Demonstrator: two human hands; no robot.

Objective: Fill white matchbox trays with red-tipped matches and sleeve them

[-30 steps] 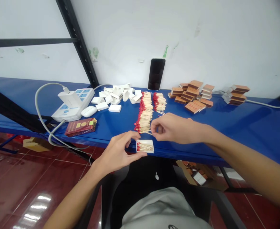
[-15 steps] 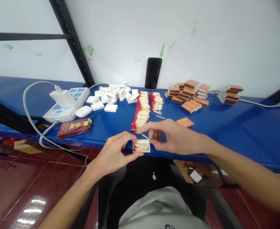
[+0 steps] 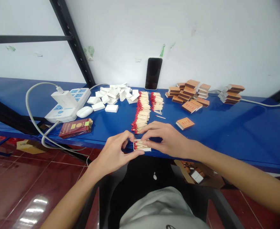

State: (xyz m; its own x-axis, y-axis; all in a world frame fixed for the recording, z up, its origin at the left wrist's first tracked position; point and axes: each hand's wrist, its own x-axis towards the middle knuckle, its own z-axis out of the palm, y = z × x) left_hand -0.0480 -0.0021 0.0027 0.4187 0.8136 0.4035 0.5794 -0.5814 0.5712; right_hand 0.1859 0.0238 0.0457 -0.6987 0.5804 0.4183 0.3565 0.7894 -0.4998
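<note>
My left hand (image 3: 117,149) grips a small white matchbox tray (image 3: 148,149) by its left end, thumb along the near side and fingers at the far corner. Several red-tipped matchsticks (image 3: 140,145) lie inside it, heads to the left. Over the tray's right part, my right hand (image 3: 165,140) has thumb and forefinger closed on a matchstick among the others; the fingers partly cover it. Just beyond the tray lies a long heap of matchsticks (image 3: 143,109), with a smaller heap (image 3: 156,101) to its right and one loose matchstick (image 3: 160,117) nearby.
White empty trays (image 3: 112,95) are piled back left, near a power strip (image 3: 65,106), an earbud case (image 3: 84,112) and a red pack (image 3: 75,128). A phone (image 3: 153,73) leans on the wall. Matchboxes (image 3: 189,92) stand right, one matchbox (image 3: 185,123) closer. Below is a carton (image 3: 211,181).
My right hand has moved left and down onto the tray, bringing its matchstick in among the others. My left hand keeps holding the tray in place.
</note>
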